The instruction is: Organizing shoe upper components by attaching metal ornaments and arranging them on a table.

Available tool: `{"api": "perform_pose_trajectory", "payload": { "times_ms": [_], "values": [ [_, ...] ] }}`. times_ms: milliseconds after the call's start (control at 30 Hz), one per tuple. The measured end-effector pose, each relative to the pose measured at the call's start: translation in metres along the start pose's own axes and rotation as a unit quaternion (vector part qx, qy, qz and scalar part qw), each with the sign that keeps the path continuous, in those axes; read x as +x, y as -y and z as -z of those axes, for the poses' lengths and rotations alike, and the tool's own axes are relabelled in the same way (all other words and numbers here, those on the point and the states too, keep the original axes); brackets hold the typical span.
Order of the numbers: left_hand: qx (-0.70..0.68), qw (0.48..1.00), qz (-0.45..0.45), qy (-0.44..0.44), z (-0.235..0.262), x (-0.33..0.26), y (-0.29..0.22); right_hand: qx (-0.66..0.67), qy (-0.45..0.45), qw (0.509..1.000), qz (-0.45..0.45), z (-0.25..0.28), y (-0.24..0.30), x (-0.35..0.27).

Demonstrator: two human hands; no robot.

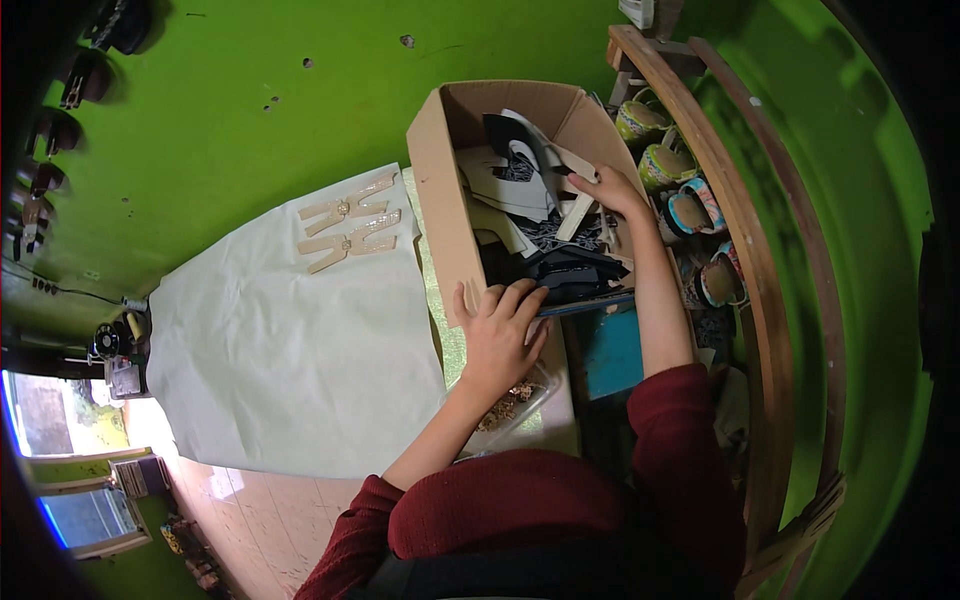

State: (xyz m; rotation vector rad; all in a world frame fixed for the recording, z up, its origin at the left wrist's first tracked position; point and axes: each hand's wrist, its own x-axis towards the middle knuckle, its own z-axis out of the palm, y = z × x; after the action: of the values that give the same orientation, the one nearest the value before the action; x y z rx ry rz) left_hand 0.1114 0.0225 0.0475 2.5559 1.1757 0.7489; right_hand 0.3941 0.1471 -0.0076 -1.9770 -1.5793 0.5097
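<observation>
Both arms in dark red sleeves pushed up past elbows, forearms bare. Left hand [500,335] palm down, fingers [522,297] curled fwd, thumb out to the left. Right arm stretched further fwd, nearly straight; right hand [612,190] palm down, fingers bent, wrist slightly flexed.

Single head-worn fisheye view, looking steeply down from above person's shoulders, close over open brown cardboard box [445,190] and pale cloth-covered counter [280,350]; edges bend near rim.
</observation>
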Motion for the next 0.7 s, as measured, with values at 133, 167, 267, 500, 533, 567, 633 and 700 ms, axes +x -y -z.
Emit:
{"api": "perform_pose_trajectory", "payload": {
  "times_ms": [133,167,267,500,533,567,633,700],
  "values": [
    [0.020,1.000,-0.002,-0.010,-0.002,-0.001,0.002,-0.074,-0.108,0.991,0.003,0.005,0.004,0.003],
    [0.019,1.000,0.004,-0.014,-0.002,-0.001,0.002,-0.073,-0.105,0.992,-0.001,0.007,0.008,0.003],
    [0.027,0.999,0.017,-0.019,-0.002,-0.003,0.005,-0.041,-0.142,0.989,0.008,0.007,0.034,0.004],
    [0.023,0.999,0.024,-0.026,-0.004,-0.006,0.005,0.119,-0.170,0.978,0.022,0.003,0.045,0.007],
    [0.023,0.999,0.024,-0.030,-0.004,-0.006,0.006,0.120,-0.171,0.978,0.021,0.003,0.043,0.008],
    [0.023,0.999,0.022,-0.030,-0.005,-0.007,0.006,0.006,-0.157,0.988,-0.006,0.003,0.041,0.008],
    [0.022,0.999,0.025,-0.040,-0.006,-0.007,0.007,-0.107,-0.142,0.983,-0.033,0.000,0.039,0.008],
    [0.018,0.999,0.018,-0.040,-0.007,-0.005,0.005,-0.248,-0.171,0.953,0.018,-0.005,0.037,0.004]
  ]
}}
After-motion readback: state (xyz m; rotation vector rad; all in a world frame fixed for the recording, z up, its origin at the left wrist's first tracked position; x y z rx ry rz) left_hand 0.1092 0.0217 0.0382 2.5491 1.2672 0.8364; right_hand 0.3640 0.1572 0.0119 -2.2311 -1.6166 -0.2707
